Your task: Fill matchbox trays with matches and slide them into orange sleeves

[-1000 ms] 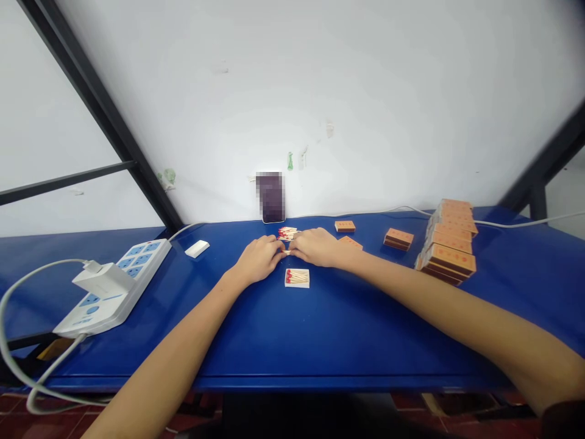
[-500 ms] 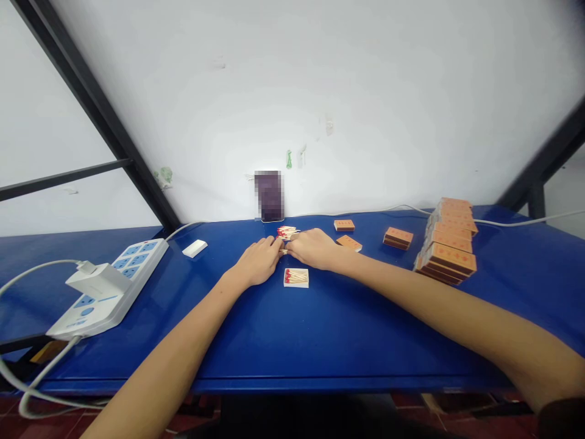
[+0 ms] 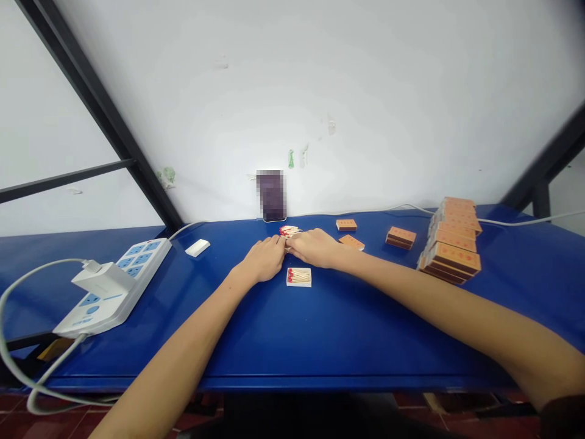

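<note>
My left hand (image 3: 264,259) and my right hand (image 3: 314,247) meet fingertip to fingertip on the blue table (image 3: 292,329), fingers curled together around a small bundle of matches between them. Just beyond the fingertips lies a loose heap of red-tipped matches (image 3: 289,231). Close in front of the hands sits an open white matchbox tray (image 3: 298,277) with matches lying in it.
Single orange matchboxes (image 3: 346,225) lie right of the hands, another pair (image 3: 401,237) farther right, and a tall stack (image 3: 452,239) beyond. A white power strip (image 3: 112,285) with a plug and cables sits at the left. A small white block (image 3: 197,247) and a dark upright object (image 3: 271,195) stand near the wall.
The hands stay together at the match heap, with only small finger shifts. The view has drifted slightly.
</note>
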{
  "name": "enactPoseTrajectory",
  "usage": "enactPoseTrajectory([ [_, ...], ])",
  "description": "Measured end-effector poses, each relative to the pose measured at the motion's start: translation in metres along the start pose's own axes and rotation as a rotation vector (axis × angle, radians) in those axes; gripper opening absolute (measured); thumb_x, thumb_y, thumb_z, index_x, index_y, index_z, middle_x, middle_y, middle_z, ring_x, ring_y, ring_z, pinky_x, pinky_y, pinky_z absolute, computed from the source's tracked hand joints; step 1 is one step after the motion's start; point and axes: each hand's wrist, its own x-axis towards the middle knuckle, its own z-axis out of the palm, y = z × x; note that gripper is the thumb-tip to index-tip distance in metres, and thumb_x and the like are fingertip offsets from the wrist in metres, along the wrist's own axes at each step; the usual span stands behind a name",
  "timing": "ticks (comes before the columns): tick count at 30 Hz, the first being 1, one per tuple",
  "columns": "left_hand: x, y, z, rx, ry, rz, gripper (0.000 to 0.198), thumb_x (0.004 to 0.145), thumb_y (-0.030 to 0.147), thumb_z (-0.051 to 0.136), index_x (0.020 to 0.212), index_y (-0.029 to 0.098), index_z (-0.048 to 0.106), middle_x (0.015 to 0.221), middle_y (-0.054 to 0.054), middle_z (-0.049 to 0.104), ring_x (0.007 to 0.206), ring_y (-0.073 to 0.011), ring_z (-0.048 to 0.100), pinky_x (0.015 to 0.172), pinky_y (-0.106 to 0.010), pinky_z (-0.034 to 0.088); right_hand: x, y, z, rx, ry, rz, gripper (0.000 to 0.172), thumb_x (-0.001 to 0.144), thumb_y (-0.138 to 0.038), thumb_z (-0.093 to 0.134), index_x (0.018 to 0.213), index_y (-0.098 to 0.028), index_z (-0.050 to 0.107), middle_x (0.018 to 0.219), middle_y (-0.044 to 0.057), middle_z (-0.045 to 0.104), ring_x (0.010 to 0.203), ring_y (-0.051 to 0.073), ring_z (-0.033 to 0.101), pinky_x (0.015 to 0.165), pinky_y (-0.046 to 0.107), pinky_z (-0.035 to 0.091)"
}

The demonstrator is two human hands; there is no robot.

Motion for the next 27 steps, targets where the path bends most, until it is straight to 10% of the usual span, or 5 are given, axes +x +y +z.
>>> enactPoseTrajectory([
  [16, -0.002, -0.013, -0.003, -0.193, 0.035, 0.150, 0.028, 0.101, 0.031, 0.031, 0.099, 0.015, 0.054, 0.103, -0.013, 0.060, 0.093, -0.0250, 0.058, 0.089, -0.040, 0.047, -0.001, 0.014, -0.011, 0.138, -0.103, -0.106, 0.026, 0.100, -0.033, 0.040, 0.106, -0.016, 0.058, 0.102, 0.013, 0.069, 0.082, 0.023, 0.065, 0.064, 0.031, 0.040],
  [27, -0.027, 0.005, -0.037, -0.439, -0.088, 0.332, 0.024, 0.098, 0.035, 0.044, 0.099, 0.019, 0.062, 0.099, -0.008, 0.063, 0.089, -0.0205, 0.060, 0.085, -0.033, 0.048, -0.019, 0.007, -0.056, 0.586, -0.450, -0.127, 0.013, 0.084, -0.022, 0.057, 0.074, -0.019, 0.066, 0.043, -0.005, 0.053, 0.042, 0.012, 0.049, 0.053, 0.027, 0.036],
])
